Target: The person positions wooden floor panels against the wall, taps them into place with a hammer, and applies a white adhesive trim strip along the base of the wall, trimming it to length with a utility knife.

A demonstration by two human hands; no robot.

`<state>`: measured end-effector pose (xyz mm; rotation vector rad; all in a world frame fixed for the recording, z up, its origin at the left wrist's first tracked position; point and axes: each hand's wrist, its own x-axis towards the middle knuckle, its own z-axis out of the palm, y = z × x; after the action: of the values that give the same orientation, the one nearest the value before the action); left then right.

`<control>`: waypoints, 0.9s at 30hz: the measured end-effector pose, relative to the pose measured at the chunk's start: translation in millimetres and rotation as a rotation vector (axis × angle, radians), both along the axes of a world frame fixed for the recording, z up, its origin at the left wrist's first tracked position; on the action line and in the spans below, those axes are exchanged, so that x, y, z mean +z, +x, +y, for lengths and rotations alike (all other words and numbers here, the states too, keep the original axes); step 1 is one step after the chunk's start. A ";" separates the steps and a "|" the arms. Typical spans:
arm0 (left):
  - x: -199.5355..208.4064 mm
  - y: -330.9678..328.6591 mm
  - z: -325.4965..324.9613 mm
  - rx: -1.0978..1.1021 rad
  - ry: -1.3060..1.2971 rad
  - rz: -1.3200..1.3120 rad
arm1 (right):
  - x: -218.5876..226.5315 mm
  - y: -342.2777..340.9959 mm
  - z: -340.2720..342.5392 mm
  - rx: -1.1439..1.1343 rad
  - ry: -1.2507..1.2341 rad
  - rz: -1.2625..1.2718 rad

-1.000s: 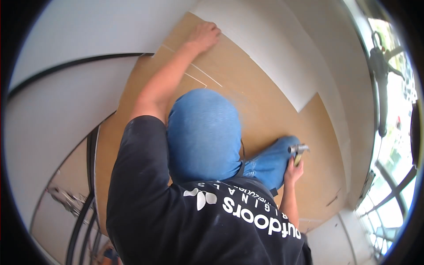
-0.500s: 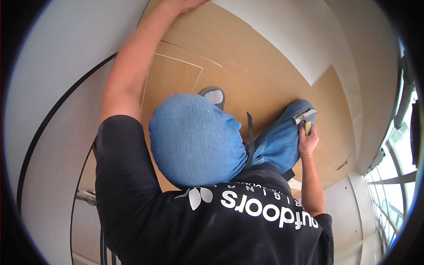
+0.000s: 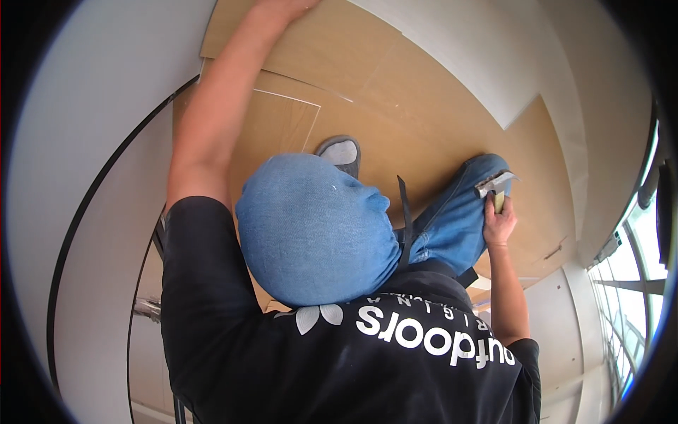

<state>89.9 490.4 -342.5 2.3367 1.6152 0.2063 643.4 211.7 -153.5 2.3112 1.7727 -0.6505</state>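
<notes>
On the right, my right hand (image 3: 500, 225) is closed round the yellowish handle of a hammer (image 3: 496, 184). Its metal head points away from me, over my bent right knee (image 3: 484, 166). My left arm stretches far forward. At its end, my left hand (image 3: 286, 8) lies at the upper edge of the view over a tan wooden board (image 3: 353, 42). Most of its fingers are cut off, so whether it holds anything is hidden.
My raised left knee (image 3: 311, 219) fills the middle, with a grey shoe (image 3: 340, 152) beyond it. A white panel (image 3: 438, 53) borders the board at the far right. A pale wall (image 3: 106, 134) stands close on the left, windows (image 3: 628, 283) at the right.
The view has shifted slightly, and a board edge near my left forearm shows more. My right hand and the hammer sit a little farther right. Both arms keep nearly the same pose.
</notes>
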 end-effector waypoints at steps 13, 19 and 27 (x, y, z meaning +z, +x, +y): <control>-10.1 18.3 -9.3 0.207 0.056 0.000 | -14.7 18.8 -27.2 0.007 0.098 0.036; -20.0 13.2 -11.8 0.202 0.188 -0.107 | -19.8 26.3 -42.4 -0.058 0.092 0.031; -14.4 21.8 -11.0 0.275 0.162 -0.128 | -2.9 24.0 -2.3 0.022 -0.034 0.067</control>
<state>111.6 479.4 -356.9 2.1534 1.9125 0.5527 667.5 209.4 -156.4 2.2701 1.7980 -0.7571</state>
